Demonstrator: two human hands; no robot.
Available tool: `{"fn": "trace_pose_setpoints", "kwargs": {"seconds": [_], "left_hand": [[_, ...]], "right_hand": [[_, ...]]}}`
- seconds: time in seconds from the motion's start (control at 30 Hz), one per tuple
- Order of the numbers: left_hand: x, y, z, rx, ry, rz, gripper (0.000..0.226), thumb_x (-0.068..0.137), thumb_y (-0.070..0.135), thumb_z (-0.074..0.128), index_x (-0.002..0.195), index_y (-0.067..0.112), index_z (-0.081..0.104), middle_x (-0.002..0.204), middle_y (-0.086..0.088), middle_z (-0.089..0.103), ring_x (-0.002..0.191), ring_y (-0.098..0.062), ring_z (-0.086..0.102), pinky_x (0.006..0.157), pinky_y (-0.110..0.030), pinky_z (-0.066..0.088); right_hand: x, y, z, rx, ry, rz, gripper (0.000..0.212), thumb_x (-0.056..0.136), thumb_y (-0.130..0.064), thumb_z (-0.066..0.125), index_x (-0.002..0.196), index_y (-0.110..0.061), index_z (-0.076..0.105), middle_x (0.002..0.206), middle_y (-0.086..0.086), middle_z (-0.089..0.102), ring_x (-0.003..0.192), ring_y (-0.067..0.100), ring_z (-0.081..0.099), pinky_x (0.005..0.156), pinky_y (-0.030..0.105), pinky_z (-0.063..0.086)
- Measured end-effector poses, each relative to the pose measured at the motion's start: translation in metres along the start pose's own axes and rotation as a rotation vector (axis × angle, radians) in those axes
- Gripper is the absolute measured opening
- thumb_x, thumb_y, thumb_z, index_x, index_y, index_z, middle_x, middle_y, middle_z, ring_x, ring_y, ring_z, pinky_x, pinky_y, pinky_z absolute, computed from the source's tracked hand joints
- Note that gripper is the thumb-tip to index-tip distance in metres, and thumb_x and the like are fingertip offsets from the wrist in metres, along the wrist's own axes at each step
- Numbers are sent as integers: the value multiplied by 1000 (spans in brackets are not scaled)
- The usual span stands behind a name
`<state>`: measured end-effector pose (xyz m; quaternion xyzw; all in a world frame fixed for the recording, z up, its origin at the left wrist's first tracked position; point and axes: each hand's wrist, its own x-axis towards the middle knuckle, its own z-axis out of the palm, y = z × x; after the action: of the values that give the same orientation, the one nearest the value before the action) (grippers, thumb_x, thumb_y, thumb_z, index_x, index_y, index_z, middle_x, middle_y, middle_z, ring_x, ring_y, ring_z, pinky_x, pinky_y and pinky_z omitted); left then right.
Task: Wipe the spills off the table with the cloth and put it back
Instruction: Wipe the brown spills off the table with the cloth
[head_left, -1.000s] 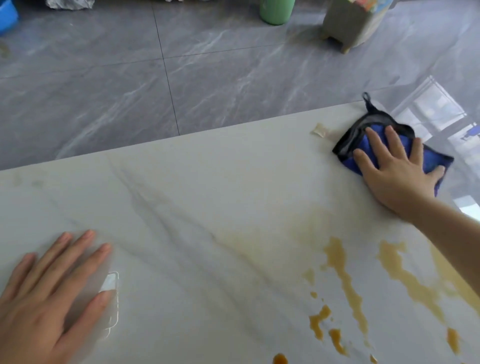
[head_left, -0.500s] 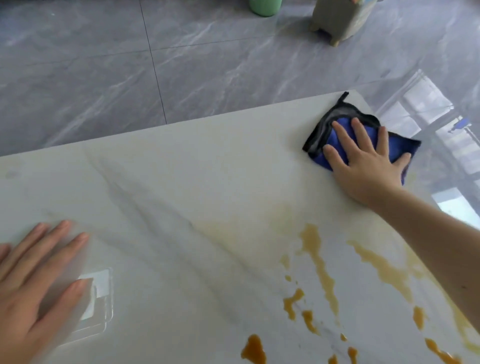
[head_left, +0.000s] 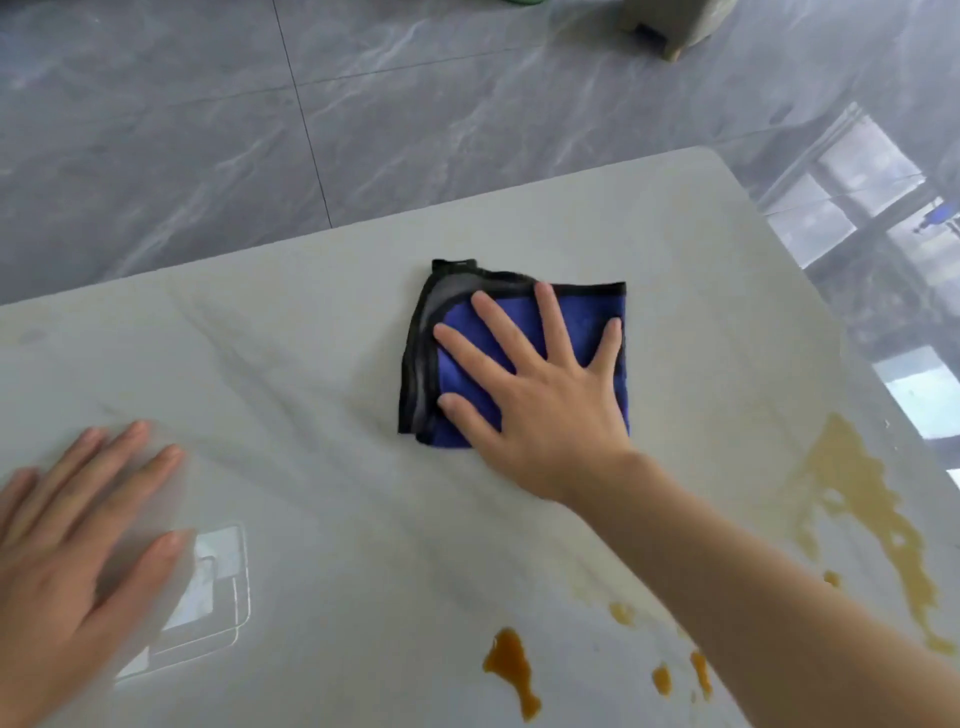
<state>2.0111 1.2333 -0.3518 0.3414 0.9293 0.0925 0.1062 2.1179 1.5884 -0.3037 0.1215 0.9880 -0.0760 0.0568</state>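
Head view: right hand (head_left: 540, 400) presses cloth (head_left: 576, 312) flat; spills (head_left: 511, 667) nearby.

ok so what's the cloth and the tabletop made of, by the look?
Cloth: soft fuzzy fabric, probably microfibre; matte blue pile, black stitched hem, folded, pressed flat under the right hand. Tabletop: hard, smooth slab, off-white with grey veining, like marble or sintered stone; slightly glossy, since it reflects light near the left hand and the brown spill beads on it.

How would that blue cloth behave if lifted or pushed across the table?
The blue cloth is folded in soft layers, so it would probably droop when lifted. Lying flat under the right hand on the glossy table, it likely slides easily and cannot roll.
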Motion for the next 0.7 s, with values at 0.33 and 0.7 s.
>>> {"fn": "trace_pose_setpoints", "kwargs": {"seconds": [0.33, 0.7], "left_hand": [[1, 51, -28, 25, 142, -34, 74, 90, 61, 16, 128, 9, 52, 142, -14, 43, 133, -33, 35, 104, -61, 26], [1, 50, -29, 14, 156, -54, 58, 83, 47, 33, 133, 22, 46, 147, 1, 36, 138, -23, 26, 111, -43, 16]], "right_hand": [[-113, -26, 9, 20, -35, 74, 63, 82, -61, 35, 140, -38, 36, 153, 0, 30, 139, 46, 17, 95, 79, 20], [-22, -15, 5, -41, -40, 81, 60, 84, -64, 6, 142, -51, 2, 158, -15, -3, 144, 31, -14, 103, 73, -2]]}}
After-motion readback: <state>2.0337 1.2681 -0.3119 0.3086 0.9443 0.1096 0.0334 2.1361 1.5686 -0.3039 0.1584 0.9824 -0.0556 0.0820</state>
